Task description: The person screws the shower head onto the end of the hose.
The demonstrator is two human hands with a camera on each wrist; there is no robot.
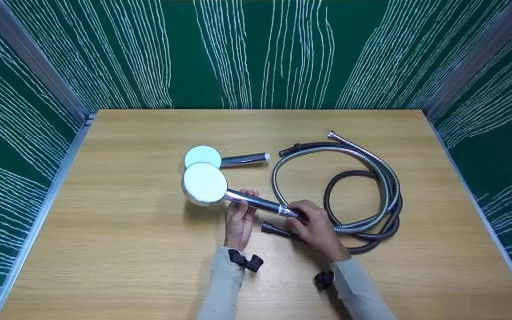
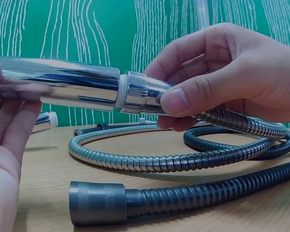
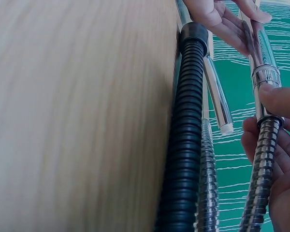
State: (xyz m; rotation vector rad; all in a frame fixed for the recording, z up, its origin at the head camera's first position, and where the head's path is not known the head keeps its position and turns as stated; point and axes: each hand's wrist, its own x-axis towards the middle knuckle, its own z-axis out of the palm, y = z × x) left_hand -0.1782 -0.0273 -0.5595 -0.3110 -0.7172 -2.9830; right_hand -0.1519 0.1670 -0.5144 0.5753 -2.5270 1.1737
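Observation:
My left hand (image 1: 239, 224) grips the chrome handle of a shower head (image 1: 205, 183), its round white face turned up. At the handle's end, my right hand (image 1: 316, 226) pinches the chrome connector (image 2: 146, 93) of a silver shower hose (image 2: 183, 155) between thumb and fingers. The connector meets the handle's white threaded end, and a thin white band shows between them in the left wrist view. Whether the threads are engaged, I cannot tell. Behind the held one, a second shower head (image 1: 245, 159) lies on the table with its white threaded tip bare.
A black shower hose (image 3: 186, 125) lies coiled together with the silver one on the right side of the wooden table (image 1: 118, 249). Its black end fitting (image 2: 97, 203) lies just below the right hand. Green walls (image 1: 256, 53) with white streaks stand around the table.

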